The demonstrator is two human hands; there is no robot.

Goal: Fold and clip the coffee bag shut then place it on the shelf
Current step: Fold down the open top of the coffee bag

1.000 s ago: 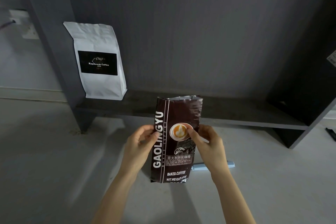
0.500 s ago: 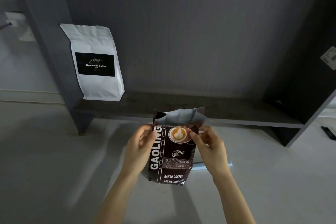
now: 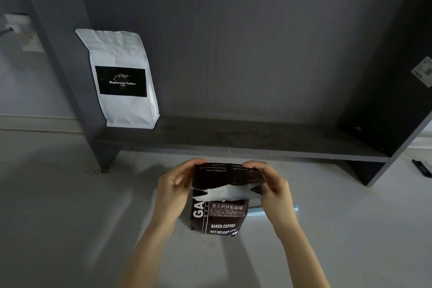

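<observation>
A dark brown coffee bag (image 3: 222, 220) with white lettering stands upright on the pale floor in front of me. Its top is folded forward and down, so the silver lining shows below the flap. My left hand (image 3: 174, 190) pinches the flap's left end and my right hand (image 3: 272, 188) pinches its right end. A light blue clip (image 3: 273, 210) lies on the floor behind the bag, mostly hidden by the bag and my right hand. The dark grey shelf (image 3: 245, 140) runs low across the view just beyond the bag.
A white coffee bag (image 3: 121, 79) with a black label stands at the shelf's left end against the upright. The shelf's right side panel (image 3: 397, 100) carries a sticker. A small black object (image 3: 422, 167) lies on the floor at the far right.
The bag's top has been folded forward and down over its front, covering the cup picture. Both hands moved up to the flap's ends. The bag now sits lower.
</observation>
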